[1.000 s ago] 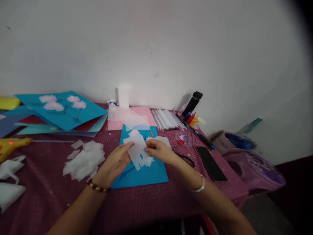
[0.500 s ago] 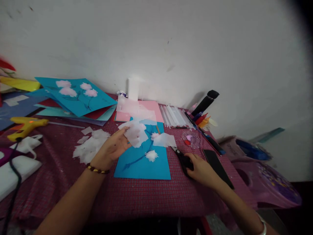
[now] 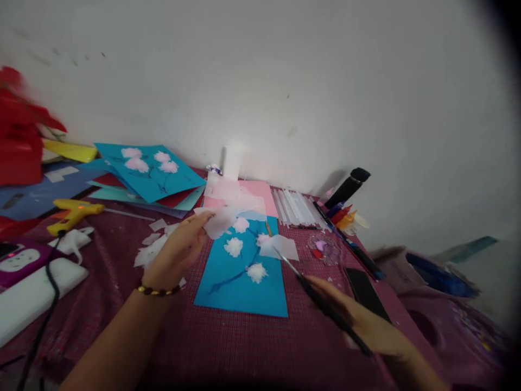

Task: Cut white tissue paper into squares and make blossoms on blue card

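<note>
My left hand (image 3: 179,247) pinches a thin white sheet of paper (image 3: 221,221) over the upper left of a blue card (image 3: 260,301). White and pale pink paper flowers (image 3: 256,272) and dark painted branches show on that card. In my right hand (image 3: 353,315) is a pair of scissors (image 3: 315,296) with black handles, its blades pointing up and left. The blade tips overlap a second white paper piece (image 3: 283,247) at the card's right edge; whether they touch it I cannot tell. Behind my left hand lies a heap of white paper scraps (image 3: 148,254).
Finished-looking blue flower cards (image 3: 152,187) lie on coloured sheets at back left. A yellow glue gun (image 3: 73,214), its cord and a white power strip (image 3: 40,293) are at left. Glue sticks (image 3: 295,206), a paint palette (image 3: 324,250) and a phone (image 3: 365,290) lie right.
My right hand has lifted the scissors from the tabletop and turned them. My left hand has shifted left with the paper, uncovering flowers on the card. The view has moved slightly.
</note>
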Demonstrator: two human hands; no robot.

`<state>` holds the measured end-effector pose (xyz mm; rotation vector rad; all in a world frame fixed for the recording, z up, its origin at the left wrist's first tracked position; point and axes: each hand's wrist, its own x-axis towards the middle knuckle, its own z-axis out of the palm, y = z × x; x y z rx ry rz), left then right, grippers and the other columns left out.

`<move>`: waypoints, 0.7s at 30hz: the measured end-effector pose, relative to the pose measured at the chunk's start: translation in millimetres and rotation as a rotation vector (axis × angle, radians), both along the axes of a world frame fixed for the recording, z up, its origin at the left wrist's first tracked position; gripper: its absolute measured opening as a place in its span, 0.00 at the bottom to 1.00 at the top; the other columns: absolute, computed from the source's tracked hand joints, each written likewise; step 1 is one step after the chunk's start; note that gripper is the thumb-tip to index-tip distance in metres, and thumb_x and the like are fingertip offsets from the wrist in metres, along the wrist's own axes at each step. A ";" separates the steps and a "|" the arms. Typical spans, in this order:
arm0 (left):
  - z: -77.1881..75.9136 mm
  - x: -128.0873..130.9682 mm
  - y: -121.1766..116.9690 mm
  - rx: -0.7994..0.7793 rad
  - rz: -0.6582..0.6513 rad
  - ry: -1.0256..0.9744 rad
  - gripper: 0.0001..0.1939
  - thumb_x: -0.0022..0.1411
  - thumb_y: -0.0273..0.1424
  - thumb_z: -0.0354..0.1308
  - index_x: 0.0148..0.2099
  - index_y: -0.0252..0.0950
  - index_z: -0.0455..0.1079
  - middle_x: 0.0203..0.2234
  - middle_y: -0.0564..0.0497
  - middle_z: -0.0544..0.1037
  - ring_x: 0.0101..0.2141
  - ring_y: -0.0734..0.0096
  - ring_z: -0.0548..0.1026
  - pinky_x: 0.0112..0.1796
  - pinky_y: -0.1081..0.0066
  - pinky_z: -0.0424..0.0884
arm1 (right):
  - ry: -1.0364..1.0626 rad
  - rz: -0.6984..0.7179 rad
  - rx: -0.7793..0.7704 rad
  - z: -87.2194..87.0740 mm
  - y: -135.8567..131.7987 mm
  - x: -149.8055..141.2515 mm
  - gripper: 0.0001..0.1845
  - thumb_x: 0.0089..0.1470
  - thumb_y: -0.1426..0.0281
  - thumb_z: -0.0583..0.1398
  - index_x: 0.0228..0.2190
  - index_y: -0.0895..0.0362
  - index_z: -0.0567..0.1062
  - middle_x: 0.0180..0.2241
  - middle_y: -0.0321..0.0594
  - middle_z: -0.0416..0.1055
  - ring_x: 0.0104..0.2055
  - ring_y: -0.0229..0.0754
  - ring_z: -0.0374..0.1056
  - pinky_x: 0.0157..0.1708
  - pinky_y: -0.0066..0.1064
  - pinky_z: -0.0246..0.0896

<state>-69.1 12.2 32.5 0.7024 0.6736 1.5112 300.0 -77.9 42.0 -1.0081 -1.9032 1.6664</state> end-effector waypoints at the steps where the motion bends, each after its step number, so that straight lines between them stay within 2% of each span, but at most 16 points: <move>1: 9.9 -0.5 -0.4 0.018 0.025 0.036 0.04 0.54 0.27 0.61 0.35 0.36 0.76 0.35 0.48 0.81 0.44 0.60 0.75 0.44 0.66 0.73 | 0.038 0.028 0.033 -3.4 6.6 -16.0 0.48 0.44 0.47 0.65 0.62 0.45 0.54 0.63 0.49 0.53 0.64 0.54 0.51 0.58 0.47 0.48; 3: 37.0 0.4 -2.2 0.061 0.040 0.099 0.04 0.53 0.28 0.63 0.33 0.35 0.76 0.33 0.47 0.81 0.42 0.59 0.76 0.43 0.66 0.73 | 0.101 0.021 0.080 -12.5 21.8 -47.7 0.46 0.45 0.48 0.64 0.61 0.48 0.56 0.49 0.50 0.68 0.50 0.52 0.65 0.50 0.46 0.58; 5: 69.8 4.7 -6.4 0.111 0.041 0.154 0.05 0.53 0.29 0.63 0.34 0.34 0.77 0.32 0.46 0.81 0.41 0.59 0.76 0.43 0.65 0.73 | 0.215 -0.053 0.090 -22.3 35.9 -74.4 0.41 0.48 0.47 0.62 0.59 0.49 0.60 0.38 0.43 0.70 0.39 0.47 0.66 0.43 0.42 0.61; 8: 114.4 15.3 -14.7 0.152 -0.008 0.176 0.07 0.54 0.29 0.62 0.35 0.31 0.77 0.32 0.46 0.81 0.39 0.63 0.77 0.43 0.67 0.72 | 0.441 -0.099 0.075 -32.9 47.7 -98.7 0.41 0.48 0.47 0.62 0.58 0.51 0.61 0.35 0.40 0.68 0.36 0.45 0.65 0.43 0.41 0.60; 11: 139.4 24.4 -19.4 0.124 -0.119 0.148 0.07 0.56 0.30 0.61 0.35 0.31 0.76 0.30 0.47 0.81 0.34 0.65 0.77 0.40 0.67 0.73 | 0.557 -0.076 0.074 -34.5 48.1 -105.1 0.40 0.47 0.48 0.62 0.57 0.52 0.62 0.35 0.40 0.67 0.36 0.44 0.65 0.45 0.42 0.58; 13: 144.0 28.8 -19.1 0.106 -0.178 0.119 0.08 0.57 0.30 0.60 0.37 0.32 0.76 0.31 0.47 0.81 0.31 0.67 0.77 0.37 0.68 0.74 | 0.590 -0.046 0.107 -32.5 46.1 -104.3 0.40 0.47 0.48 0.63 0.57 0.51 0.62 0.35 0.40 0.68 0.36 0.44 0.65 0.46 0.42 0.58; 15: 141.3 33.7 -17.0 0.106 -0.205 0.086 0.08 0.59 0.30 0.59 0.39 0.33 0.75 0.32 0.48 0.81 0.30 0.69 0.76 0.36 0.68 0.74 | 0.623 -0.007 0.124 -31.2 44.5 -103.2 0.39 0.47 0.49 0.63 0.57 0.50 0.62 0.35 0.39 0.68 0.36 0.43 0.65 0.46 0.43 0.58; 18: 129.9 43.2 -14.1 0.075 -0.216 0.063 0.09 0.60 0.30 0.58 0.42 0.34 0.75 0.34 0.47 0.81 0.32 0.68 0.77 0.37 0.67 0.74 | 0.675 0.032 0.116 -31.3 41.9 -103.4 0.40 0.47 0.50 0.64 0.58 0.51 0.62 0.34 0.39 0.68 0.35 0.42 0.65 0.47 0.44 0.57; 21: 117.6 54.0 -14.1 0.045 -0.226 0.051 0.09 0.59 0.30 0.60 0.42 0.32 0.75 0.35 0.46 0.81 0.34 0.66 0.77 0.38 0.67 0.74 | 0.708 0.003 0.106 -29.7 36.1 -104.4 0.41 0.46 0.49 0.64 0.58 0.52 0.62 0.34 0.39 0.68 0.35 0.42 0.65 0.45 0.44 0.57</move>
